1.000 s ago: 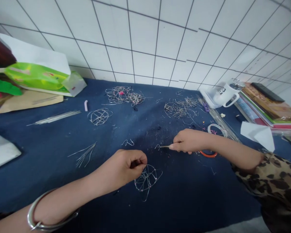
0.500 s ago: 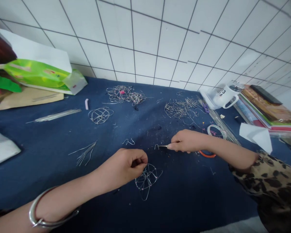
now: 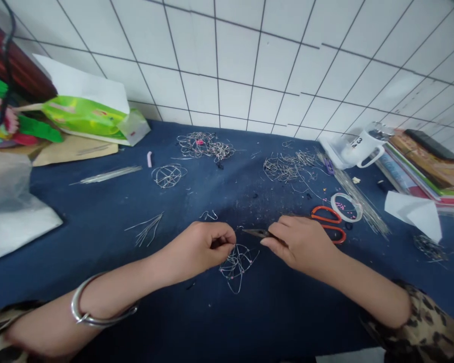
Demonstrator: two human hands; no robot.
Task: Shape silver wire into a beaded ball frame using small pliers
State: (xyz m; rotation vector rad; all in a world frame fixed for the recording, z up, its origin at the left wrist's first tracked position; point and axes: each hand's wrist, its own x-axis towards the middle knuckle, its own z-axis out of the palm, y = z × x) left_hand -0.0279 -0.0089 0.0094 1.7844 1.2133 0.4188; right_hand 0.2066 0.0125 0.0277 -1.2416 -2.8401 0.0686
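Observation:
My left hand (image 3: pixel 210 247) is closed, with thumb and forefinger pinching the top of a small wire frame (image 3: pixel 236 264) dotted with tiny beads. That frame hangs or rests just over the dark blue cloth; which of the two I cannot tell. Pliers (image 3: pixel 259 233) with dark, slim pointed jaws are gripped in my right hand (image 3: pixel 297 241). Their tips point left, a short distance from my left fingertips. Whether the jaws hold a bit of wire is too small to tell. Behind my left hand lies a bent wire piece (image 3: pixel 209 216).
Orange-handled scissors (image 3: pixel 327 208) lie beside my right hand, near a round clear dish (image 3: pixel 359 212) with pink beads. Farther back are tangled wires (image 3: pixel 287 167), a finished-looking wire frame (image 3: pixel 169 176) and a white mug (image 3: pixel 361 148). Straight wires (image 3: pixel 147 232) lie left.
My right hand has turned and come slightly closer to my left hand, showing more of the pliers and uncovering the scissors' handles. The view has shifted left. My left hand keeps its pinch.

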